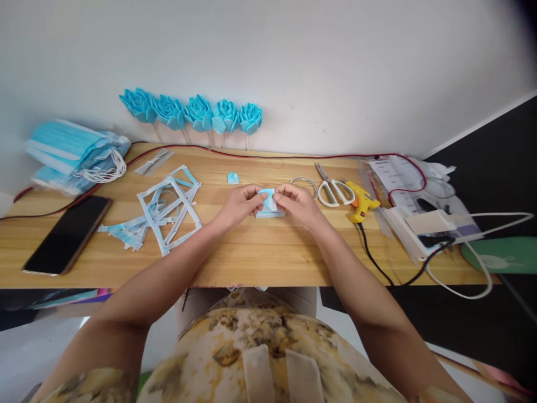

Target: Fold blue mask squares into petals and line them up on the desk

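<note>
A small folded piece of light blue mask fabric [268, 200] sits between both my hands at the middle of the wooden table [260, 252]. My left hand [240, 202] pinches its left side with curled fingers. My right hand [296, 201] pinches its right side the same way. More pale blue pieces lie under the fabric on the table. A tiny folded blue bit [233, 178] lies just behind my left hand.
Blue fabric roses [197, 112] lean on the wall. A mask stack [75, 152] and a phone [67, 234] lie left, beside cut mask trimmings [163, 212]. Right of my hands are white scissors [333, 189], a yellow glue gun [361, 202], a power strip [419, 226] and cables.
</note>
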Action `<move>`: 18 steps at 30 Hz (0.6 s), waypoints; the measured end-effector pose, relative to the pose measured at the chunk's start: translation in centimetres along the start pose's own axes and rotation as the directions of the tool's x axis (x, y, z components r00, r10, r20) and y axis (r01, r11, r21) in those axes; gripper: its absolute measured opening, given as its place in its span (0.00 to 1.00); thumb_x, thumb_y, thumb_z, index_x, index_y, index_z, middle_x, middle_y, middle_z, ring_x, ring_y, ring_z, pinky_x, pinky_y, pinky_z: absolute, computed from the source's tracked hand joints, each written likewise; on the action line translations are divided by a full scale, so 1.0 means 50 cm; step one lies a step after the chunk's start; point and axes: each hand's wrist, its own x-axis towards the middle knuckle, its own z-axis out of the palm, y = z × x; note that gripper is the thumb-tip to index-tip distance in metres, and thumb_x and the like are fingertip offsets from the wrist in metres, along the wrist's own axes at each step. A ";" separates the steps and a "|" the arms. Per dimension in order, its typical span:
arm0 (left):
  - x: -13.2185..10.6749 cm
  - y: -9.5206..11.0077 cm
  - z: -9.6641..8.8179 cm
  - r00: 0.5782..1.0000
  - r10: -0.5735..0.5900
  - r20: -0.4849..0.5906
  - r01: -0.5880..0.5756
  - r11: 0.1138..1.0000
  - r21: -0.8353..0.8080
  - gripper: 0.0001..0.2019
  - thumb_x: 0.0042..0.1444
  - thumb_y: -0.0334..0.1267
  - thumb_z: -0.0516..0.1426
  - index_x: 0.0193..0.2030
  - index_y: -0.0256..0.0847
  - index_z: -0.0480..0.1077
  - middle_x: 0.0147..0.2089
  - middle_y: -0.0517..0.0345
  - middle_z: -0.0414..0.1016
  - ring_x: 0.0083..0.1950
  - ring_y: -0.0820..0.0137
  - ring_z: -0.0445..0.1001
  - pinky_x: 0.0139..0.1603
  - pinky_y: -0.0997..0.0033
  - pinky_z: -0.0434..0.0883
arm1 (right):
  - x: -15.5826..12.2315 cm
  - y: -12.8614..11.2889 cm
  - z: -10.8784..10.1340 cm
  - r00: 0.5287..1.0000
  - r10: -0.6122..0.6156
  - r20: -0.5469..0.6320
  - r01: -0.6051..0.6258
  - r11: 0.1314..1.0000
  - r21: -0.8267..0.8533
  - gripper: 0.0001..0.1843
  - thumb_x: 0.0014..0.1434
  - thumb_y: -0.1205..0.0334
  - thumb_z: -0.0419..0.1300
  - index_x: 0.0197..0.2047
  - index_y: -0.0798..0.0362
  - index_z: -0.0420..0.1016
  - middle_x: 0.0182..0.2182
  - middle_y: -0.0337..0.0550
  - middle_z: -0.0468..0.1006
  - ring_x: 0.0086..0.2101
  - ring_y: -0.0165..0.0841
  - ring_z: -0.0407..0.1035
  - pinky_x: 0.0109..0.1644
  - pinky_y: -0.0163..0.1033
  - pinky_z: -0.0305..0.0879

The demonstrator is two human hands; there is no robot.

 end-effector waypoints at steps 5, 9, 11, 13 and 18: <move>-0.003 0.003 0.001 1.000 0.018 0.004 -0.018 1.000 0.000 0.18 0.54 0.52 0.58 0.26 0.37 0.66 0.20 0.62 0.66 0.21 0.78 0.64 0.22 0.78 0.62 | 0.000 0.003 0.000 0.999 -0.020 -0.032 0.019 0.999 -0.030 0.12 0.55 0.53 0.61 0.28 0.53 0.69 0.20 0.32 0.65 0.22 0.25 0.59 0.26 0.32 0.56; -0.003 0.002 0.001 1.000 0.018 0.022 -0.018 1.000 0.009 0.19 0.50 0.54 0.60 0.27 0.38 0.66 0.20 0.63 0.64 0.21 0.78 0.64 0.22 0.78 0.62 | 0.000 0.004 0.002 0.998 -0.027 -0.063 0.024 0.999 -0.048 0.12 0.55 0.54 0.61 0.27 0.53 0.69 0.20 0.33 0.65 0.22 0.25 0.59 0.25 0.32 0.55; -0.003 0.003 0.001 1.000 0.021 0.020 -0.021 1.000 0.005 0.20 0.51 0.56 0.59 0.28 0.38 0.66 0.20 0.63 0.64 0.21 0.77 0.64 0.22 0.78 0.62 | 0.000 0.003 0.003 0.997 -0.031 -0.068 0.027 0.998 -0.058 0.12 0.55 0.54 0.61 0.27 0.52 0.69 0.20 0.33 0.65 0.22 0.25 0.59 0.25 0.32 0.56; -0.004 0.005 0.000 0.999 0.038 0.004 -0.038 0.999 0.002 0.21 0.54 0.57 0.56 0.26 0.38 0.66 0.20 0.62 0.65 0.21 0.77 0.65 0.22 0.78 0.63 | -0.001 0.003 0.003 0.997 -0.036 -0.067 0.032 0.997 -0.064 0.12 0.55 0.54 0.61 0.27 0.52 0.69 0.20 0.33 0.66 0.22 0.25 0.59 0.26 0.32 0.56; -0.007 0.009 0.000 0.999 0.053 -0.013 -0.053 0.999 0.001 0.21 0.56 0.54 0.55 0.24 0.38 0.65 0.19 0.61 0.65 0.21 0.77 0.65 0.22 0.77 0.62 | -0.002 0.005 0.003 0.997 -0.044 -0.060 0.040 0.997 -0.068 0.11 0.55 0.54 0.61 0.28 0.52 0.69 0.21 0.33 0.66 0.22 0.26 0.59 0.26 0.32 0.56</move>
